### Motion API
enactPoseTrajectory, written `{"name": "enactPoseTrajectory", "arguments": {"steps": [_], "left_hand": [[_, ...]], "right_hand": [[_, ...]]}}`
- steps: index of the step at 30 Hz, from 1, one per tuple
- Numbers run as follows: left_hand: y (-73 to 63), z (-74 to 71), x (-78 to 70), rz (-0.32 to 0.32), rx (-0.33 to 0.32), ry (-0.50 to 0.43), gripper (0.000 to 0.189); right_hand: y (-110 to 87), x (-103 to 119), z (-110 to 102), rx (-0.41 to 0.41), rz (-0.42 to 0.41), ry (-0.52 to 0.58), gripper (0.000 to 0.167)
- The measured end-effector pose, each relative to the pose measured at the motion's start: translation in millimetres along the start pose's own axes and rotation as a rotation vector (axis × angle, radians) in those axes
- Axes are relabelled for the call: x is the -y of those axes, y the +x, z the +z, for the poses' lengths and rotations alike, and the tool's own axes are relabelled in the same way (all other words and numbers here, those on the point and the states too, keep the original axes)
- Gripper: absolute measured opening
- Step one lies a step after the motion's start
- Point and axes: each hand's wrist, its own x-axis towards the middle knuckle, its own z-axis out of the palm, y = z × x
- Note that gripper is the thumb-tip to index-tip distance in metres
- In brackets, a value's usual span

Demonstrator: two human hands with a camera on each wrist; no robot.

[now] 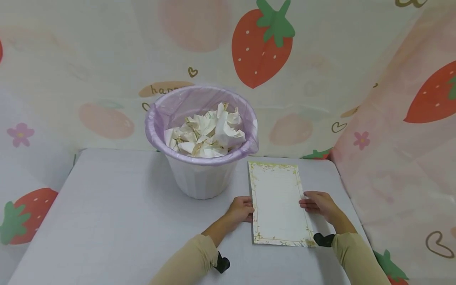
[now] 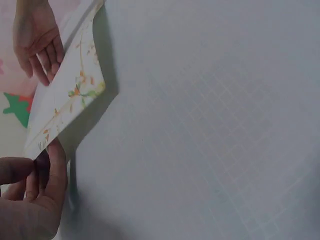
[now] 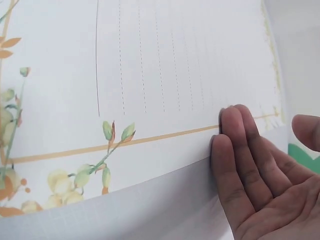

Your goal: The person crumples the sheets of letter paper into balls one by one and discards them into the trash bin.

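Note:
A white sheet of lined letter paper (image 1: pixel 278 202) with a yellow-green floral border lies lengthwise before me at the right of the table. My left hand (image 1: pixel 240 209) pinches its left edge between thumb and fingers; in the left wrist view the paper's edge (image 2: pixel 75 95) is raised and casts a shadow. At the right edge, my right hand (image 1: pixel 320 205) has its straight fingers (image 3: pixel 232 132) touching the paper, the thumb held apart. A white bin (image 1: pixel 203 180) with a lilac liner stands behind, left of the paper, heaped with crumpled paper (image 1: pixel 213 132).
A white cloth covers the table (image 1: pixel 117 221). Strawberry-printed sheeting (image 1: pixel 338 51) hangs behind it and along both sides. The bin rises near the back edge, close to the paper's upper left corner.

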Motion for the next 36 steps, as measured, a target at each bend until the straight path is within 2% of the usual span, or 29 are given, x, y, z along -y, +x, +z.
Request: {"name": "enactPoseTrajectory", "arguments": {"steps": [5,9,11,13,18,26,29,36], "left_hand": [[2.1,3.3,-4.1,0.061,0.006,-0.032,0.042],[1.4,4.9,-8.1,-0.005,-0.005,-0.087,0.034],[0.9,5.4,-8.0,-0.045,-0.009,-0.083,0.035],[0.4,6.0,-6.6,-0.053,-0.006,-0.063,0.037],[0.9,7.9,-4.5,-0.016,0.01,-0.008,0.049],[-0.2,2.3,-15.8,0.039,0.021,-0.004,0.051],[-1.0,-1.7,-19.5,0.047,0.006,0.005,0.052],[-2.0,-9.5,-18.8,0.037,-0.024,0.032,0.051]], "right_hand": [[2.4,-1,1,-0.013,-0.008,0.009,0.053],[3.9,-1,3,-0.003,-0.006,0.007,0.053],[4.3,-1,4,0.0,-0.002,0.014,0.052],[4.1,0,4,0.011,-0.007,0.011,0.052],[3.1,-1,0,0.011,-0.024,0.015,0.052],[-0.7,0,-9,-0.03,-0.078,-0.024,0.052],[-2.0,2,-11,0.005,-0.094,-0.035,0.054],[-4.1,5,-14,0.047,-0.085,0.039,0.058]]}}
